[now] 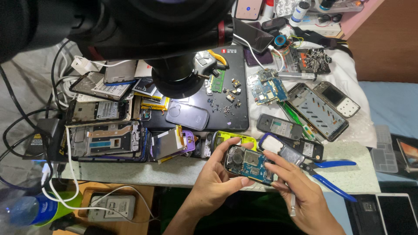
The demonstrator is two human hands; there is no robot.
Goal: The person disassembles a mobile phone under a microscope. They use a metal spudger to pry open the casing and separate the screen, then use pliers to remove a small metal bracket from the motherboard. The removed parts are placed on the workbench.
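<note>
Head view: speckled pale tabletop (pixel 183 172) crowded with dismantled phones; left hand (pixel 215 180) grips a blue phone circuit board (pixel 249 164), right hand (pixel 300 191) pinches a thin metal tool (pixel 293 205) beside blue-handled pliers (pixel 331 174).

At the front edge of the bench (pixel 183 172), the left hand (pixel 213 182) grips an opened phone body (pixel 248 164), its blue circuit board facing up, thumb under the near side and fingers curled over the far edge. The right hand (pixel 302 196) rests its fingertips on the phone's right end and holds a thin metal tool (pixel 293 205) pointing down toward the person. Just right of the hands lie blue-handled pliers (pixel 328 174). Behind them a black mat (pixel 228 93) carries small screws and parts. Stripped phone frames (pixel 106 139) crowd the left edge; a bare blue board (pixel 266 87) lies toward the far right corner.
</note>
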